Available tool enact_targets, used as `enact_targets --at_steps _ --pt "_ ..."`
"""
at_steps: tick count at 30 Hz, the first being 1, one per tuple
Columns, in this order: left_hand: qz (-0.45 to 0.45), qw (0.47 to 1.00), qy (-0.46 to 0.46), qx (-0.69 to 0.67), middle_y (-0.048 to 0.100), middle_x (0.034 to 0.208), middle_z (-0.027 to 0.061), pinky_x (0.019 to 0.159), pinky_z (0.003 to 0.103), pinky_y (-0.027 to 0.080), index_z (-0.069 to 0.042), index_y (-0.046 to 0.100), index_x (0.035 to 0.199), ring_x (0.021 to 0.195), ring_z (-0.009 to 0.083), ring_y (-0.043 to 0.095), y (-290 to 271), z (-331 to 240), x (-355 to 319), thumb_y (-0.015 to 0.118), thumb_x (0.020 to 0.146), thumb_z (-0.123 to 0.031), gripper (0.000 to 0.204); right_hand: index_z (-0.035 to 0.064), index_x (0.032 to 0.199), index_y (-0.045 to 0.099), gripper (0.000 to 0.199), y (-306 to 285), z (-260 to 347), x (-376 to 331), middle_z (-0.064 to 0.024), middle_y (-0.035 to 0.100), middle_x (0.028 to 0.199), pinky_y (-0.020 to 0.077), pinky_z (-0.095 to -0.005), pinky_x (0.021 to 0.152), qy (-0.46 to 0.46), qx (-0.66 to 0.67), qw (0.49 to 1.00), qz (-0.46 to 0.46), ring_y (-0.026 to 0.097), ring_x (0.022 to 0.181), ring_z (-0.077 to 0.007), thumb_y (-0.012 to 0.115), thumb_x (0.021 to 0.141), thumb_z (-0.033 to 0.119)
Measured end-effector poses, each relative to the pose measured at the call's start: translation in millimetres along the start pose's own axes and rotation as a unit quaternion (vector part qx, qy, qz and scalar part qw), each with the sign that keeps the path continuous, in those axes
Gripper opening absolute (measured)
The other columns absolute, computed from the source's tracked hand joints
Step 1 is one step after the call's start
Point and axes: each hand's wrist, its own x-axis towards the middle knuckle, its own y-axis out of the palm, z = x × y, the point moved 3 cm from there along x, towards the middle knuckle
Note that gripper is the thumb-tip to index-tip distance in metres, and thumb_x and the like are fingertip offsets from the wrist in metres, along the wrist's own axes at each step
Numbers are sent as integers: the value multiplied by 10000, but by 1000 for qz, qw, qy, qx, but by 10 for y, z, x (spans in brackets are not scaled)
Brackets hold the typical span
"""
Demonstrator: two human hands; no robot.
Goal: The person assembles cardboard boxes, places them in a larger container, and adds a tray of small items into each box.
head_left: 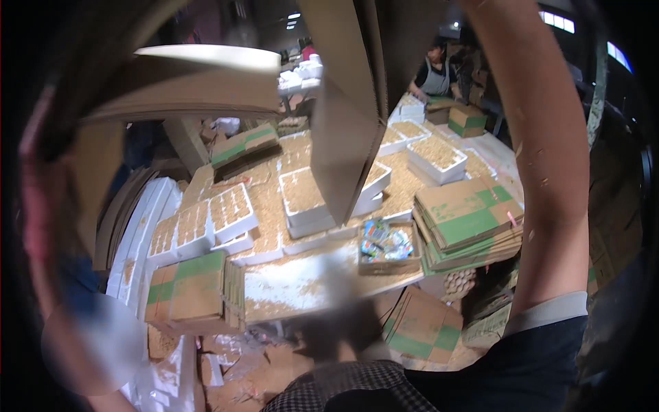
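Note:
Brown cardboard looms close overhead, with one large folded panel (350,117) hanging down through the upper middle. Another cardboard flap (199,86) juts across the upper left, its top edge brightly lit; whether the two are one carton I cannot tell. My right forearm (549,158) is raised beside the hanging panel and runs out at the top, so my right hand is out of the picture. Along the left rim rises my left arm (34,199), smeared and dark. The left hand does not show, and any grip on the cardboard is hidden.
Below stands a table (281,292) with white foam trays (230,209) of small tan pieces. Flattened green-and-brown cartons are stacked right (467,213) and left (185,288). A small box (388,264) holds colourful packets. A person (437,75) in an apron works at the far end.

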Motion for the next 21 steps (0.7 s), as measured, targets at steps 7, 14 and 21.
enact_targets --at_steps 7,14,21 --pt "-19 996 -79 -42 567 1259 200 1012 451 435 -35 602 1193 1234 383 497 2661 -427 -1487 743 620 -94 594 81 903 659 185 1308 466 -1335 -87 635 926 495 -464 797 -124 -100 965 207 631 863 -265 573 821 223" --pt "258 963 69 -24 535 1331 121 1052 447 419 -103 589 1222 1250 345 494 3510 -949 -2200 540 764 -57 462 12 1269 532 409 2004 2391 -3977 -189 554 1267 425 -437 970 110 106 920 361 521 1186 -313 465 904 184" --pt "311 945 49 -85 543 1297 105 1070 476 393 -117 577 1206 1242 339 485 3987 -1142 -3046 512 823 -79 390 59 1485 257 816 1752 3236 -4488 -198 270 1506 237 -526 1133 237 283 797 478 270 1405 -355 638 830 362"
